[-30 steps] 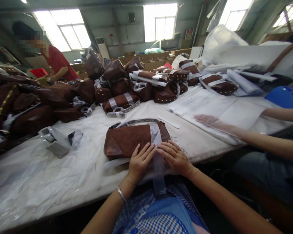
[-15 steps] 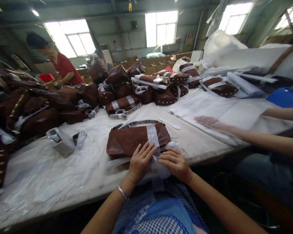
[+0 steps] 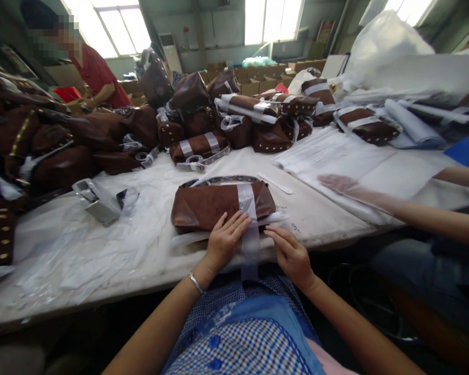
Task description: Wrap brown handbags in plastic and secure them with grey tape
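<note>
Apron: blue, with blue and white checks (image 3: 254, 341), close up at the bottom, below the table's near edge.
Left hand: open, palm down, fingers out straight, lying on the front of the brown bag (image 3: 207, 205) and on its clear strip; this is the left hand (image 3: 226, 238).
Wrist: a shiny silver bangle (image 3: 196, 284) goes round the left one.
Right hand: the right hand (image 3: 293, 256) is just right of the strip, near the bag's front corner, fingers long and close together; I cannot tell if it pinches anything.
Strip: the clear strip (image 3: 250, 255) goes over the bag, right of its middle, and hangs down over the table's edge.
Brown bag: on the table (image 3: 148, 265), near the front edge, its long side facing the hands, a dark strap (image 3: 226, 180) behind it.
White stick: a flat white stick (image 3: 277, 184) lies just behind the bag, to the right.
Left side: a grey tape holder (image 3: 97, 202) sits on the table, well apart from the bag.
Right side: another person's hand (image 3: 338, 185) is under a see-through sheet, over a stack of white sheets (image 3: 316, 161).
Bag pile: lots of brown bags (image 3: 193, 91) are heaped up behind, some with clear bands.
Far back: a person in red (image 3: 97, 73) on the left, open boxes (image 3: 258, 84), and bright windows (image 3: 125, 26).
</note>
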Tool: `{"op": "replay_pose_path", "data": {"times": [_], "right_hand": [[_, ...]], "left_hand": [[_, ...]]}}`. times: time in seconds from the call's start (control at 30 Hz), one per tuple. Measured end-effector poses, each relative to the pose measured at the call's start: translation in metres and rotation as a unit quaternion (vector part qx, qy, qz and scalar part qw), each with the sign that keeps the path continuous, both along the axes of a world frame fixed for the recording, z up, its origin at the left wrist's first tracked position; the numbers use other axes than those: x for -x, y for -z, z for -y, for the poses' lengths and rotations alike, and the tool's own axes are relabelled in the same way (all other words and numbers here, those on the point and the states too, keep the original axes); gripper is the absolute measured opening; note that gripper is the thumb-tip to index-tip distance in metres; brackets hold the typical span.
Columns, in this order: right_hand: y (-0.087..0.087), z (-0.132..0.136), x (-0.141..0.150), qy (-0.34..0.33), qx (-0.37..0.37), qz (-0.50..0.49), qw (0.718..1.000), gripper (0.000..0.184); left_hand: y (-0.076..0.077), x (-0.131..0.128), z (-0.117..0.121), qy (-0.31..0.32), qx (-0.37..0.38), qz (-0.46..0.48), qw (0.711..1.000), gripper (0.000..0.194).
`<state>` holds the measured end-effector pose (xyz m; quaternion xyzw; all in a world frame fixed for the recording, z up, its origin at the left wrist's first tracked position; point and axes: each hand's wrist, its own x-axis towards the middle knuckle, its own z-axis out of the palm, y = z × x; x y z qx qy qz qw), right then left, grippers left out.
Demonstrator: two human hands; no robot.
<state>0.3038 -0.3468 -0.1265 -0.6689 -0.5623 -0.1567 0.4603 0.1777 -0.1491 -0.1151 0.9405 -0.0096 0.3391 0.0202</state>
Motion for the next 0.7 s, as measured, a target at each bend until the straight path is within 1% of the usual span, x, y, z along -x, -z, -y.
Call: {"op": "replay_pose_path", "data": {"times": [0.07,0.13,0.17,0.23,0.3,0.37,0.43,0.5,0.57,0.63,0.7], "right_hand": [[-0.002,-0.004,0.003,0.006,-0.004,-0.002,1.000,0.042],[-0.003,-0.011,0.006,0.019,0.027,-0.035,0.999,0.037],[-0.004,-0.014,0.007,0.033,0.051,-0.070,0.996,0.040],[-0.004,-0.021,0.012,0.061,0.103,-0.159,0.980,0.049],[-0.004,-0.024,0.020,0.066,0.135,-0.241,0.959,0.045],[-0.006,-0.022,0.027,0.052,0.139,-0.291,0.945,0.038],[-0.009,-0.018,0.033,0.041,0.113,-0.302,0.946,0.036],[-0.013,-0.012,0.033,0.025,0.093,-0.276,0.956,0.038],[-0.015,-0.007,0.028,0.000,0.095,-0.215,0.972,0.042],[-0.013,-0.005,0.019,-0.003,0.098,-0.109,0.989,0.045],[-0.010,-0.005,0.009,0.021,0.086,0.025,0.996,0.049]], "left_hand": [[0.000,0.000,0.000,-0.001,0.001,0.001,1.000,0.047],[0.000,0.000,0.000,0.000,0.001,0.001,1.000,0.047],[-0.001,0.001,0.001,0.001,0.002,0.000,1.000,0.046],[-0.002,0.001,0.001,0.003,0.002,-0.002,1.000,0.045],[-0.002,0.001,0.001,0.003,0.004,-0.002,1.000,0.045],[-0.002,0.001,0.000,0.004,0.006,-0.002,1.000,0.045],[-0.001,0.001,0.000,0.004,0.007,-0.003,1.000,0.046],[0.000,0.001,0.000,0.004,0.009,-0.006,1.000,0.046],[0.001,0.000,0.000,0.004,0.011,-0.008,1.000,0.046],[0.001,0.000,0.000,0.004,0.011,-0.006,1.000,0.045],[0.001,0.000,0.000,0.005,0.012,-0.001,1.000,0.045]]}}
